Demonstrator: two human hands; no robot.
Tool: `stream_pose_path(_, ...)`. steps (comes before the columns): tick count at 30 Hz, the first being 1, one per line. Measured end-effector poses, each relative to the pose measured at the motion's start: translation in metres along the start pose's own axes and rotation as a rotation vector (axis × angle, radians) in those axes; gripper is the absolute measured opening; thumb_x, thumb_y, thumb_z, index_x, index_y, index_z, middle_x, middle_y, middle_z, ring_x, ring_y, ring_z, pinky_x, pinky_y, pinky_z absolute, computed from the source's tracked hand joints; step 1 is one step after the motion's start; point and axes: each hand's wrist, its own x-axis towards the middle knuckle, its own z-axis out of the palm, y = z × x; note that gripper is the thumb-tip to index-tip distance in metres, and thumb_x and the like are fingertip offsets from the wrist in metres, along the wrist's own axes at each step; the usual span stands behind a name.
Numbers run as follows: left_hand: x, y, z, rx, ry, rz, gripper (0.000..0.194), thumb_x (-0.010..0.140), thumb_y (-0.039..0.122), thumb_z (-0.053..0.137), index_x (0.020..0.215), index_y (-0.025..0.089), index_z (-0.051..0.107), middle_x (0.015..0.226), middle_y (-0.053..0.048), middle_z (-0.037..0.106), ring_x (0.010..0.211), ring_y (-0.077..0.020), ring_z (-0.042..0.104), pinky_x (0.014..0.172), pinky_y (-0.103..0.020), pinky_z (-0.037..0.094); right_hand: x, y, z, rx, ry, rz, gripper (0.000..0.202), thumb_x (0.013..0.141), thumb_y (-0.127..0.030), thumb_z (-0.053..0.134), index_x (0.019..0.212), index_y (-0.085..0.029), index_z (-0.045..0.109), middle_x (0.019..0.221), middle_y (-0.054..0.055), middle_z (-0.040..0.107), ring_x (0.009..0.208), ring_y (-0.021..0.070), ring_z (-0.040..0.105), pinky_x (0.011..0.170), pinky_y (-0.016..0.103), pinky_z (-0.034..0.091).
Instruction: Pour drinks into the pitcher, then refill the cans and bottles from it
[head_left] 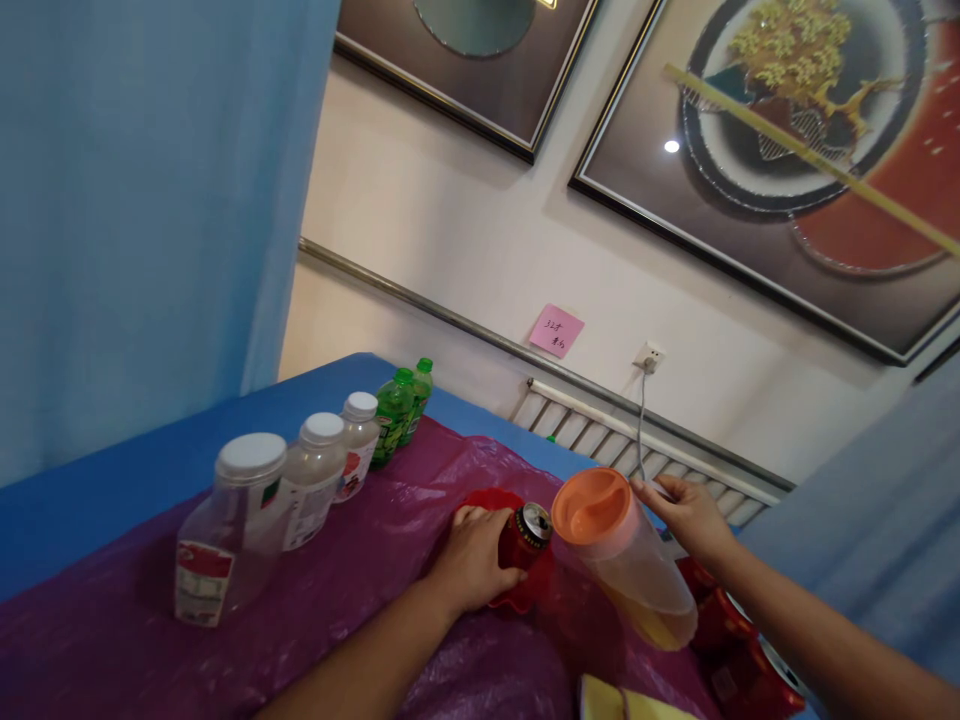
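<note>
Hands (474, 560): one pitcher (634, 572), one can (525, 536) of perhaps four.

Curtained-off indoor space, perhaps a home or office, blue curtains (150, 200), framed pictures (750, 180), wall radiator (600, 418), socket (648, 357)

White wall (450, 200); two framed artworks (637, 180) hang above pink note (556, 331) and wall socket (648, 357). Metal pipe (450, 317) runs above radiator (585, 408). Blue curtains (142, 200) both sides.
</note>
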Motion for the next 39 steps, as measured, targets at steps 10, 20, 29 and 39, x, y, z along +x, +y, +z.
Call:
stream_pose_path(10,-0.0002,0.0001,-0.0005,0.003,-0.007,0.007,0.066,0.063,0.044,0.082,0.124,0.029,0.061,0.118,-0.006,0.07,0.114,-0.0314,0.059,0.105,-0.044,0.035,0.0004,0.0023,-0.0002,-0.002,-0.01,0.001,0.053,0.079,-0.065,0.063,0.056,-0.025,0.038,0.046,-0.007,0.035,0.044,0.01,0.034,0.041,0.022,0.031)
stream_pose_path(20,-0.0002,0.0013,-0.0016,0.002,-0.015,-0.002,0.068,0.062,0.044,0.083,0.124,0.028,0.062,0.118,-0.007,0.07,0.114,-0.0324,0.059,0.105,-0.045,0.035,-0.0006,-0.0006,-0.0002,-0.027,0.004,-0.007,0.055,0.079,-0.066,0.062,0.055,-0.026,0.034,0.046,-0.007,0.034,0.042,0.0095,0.034,0.038,0.023,0.027)
stream_pose_path(29,0.0003,-0.0002,0.0001,0.017,-0.018,0.001,0.066,0.062,0.046,0.081,0.123,0.03,0.061,0.119,-0.005,0.07,0.115,-0.0322,0.059,0.105,-0.044,0.035,-0.0022,-0.0043,0.0013,-0.026,0.011,-0.008,0.053,0.079,-0.065,0.062,0.055,-0.025,0.038,0.044,-0.006,0.035,0.042,0.0101,0.034,0.038,0.023,0.031)
stream_pose_path(39,-0.0001,0.0014,-0.0003,0.014,-0.016,-0.013,0.063,0.062,0.045,0.082,0.119,0.028,0.062,0.118,-0.007,0.07,0.114,-0.0318,0.059,0.106,-0.045,0.035,-0.0002,-0.0003,0.0016,-0.003,0.003,0.004,0.054,0.078,-0.067,0.063,0.054,-0.024,0.04,0.045,-0.006,0.037,0.043,0.0101,0.035,0.039,0.022,0.031)
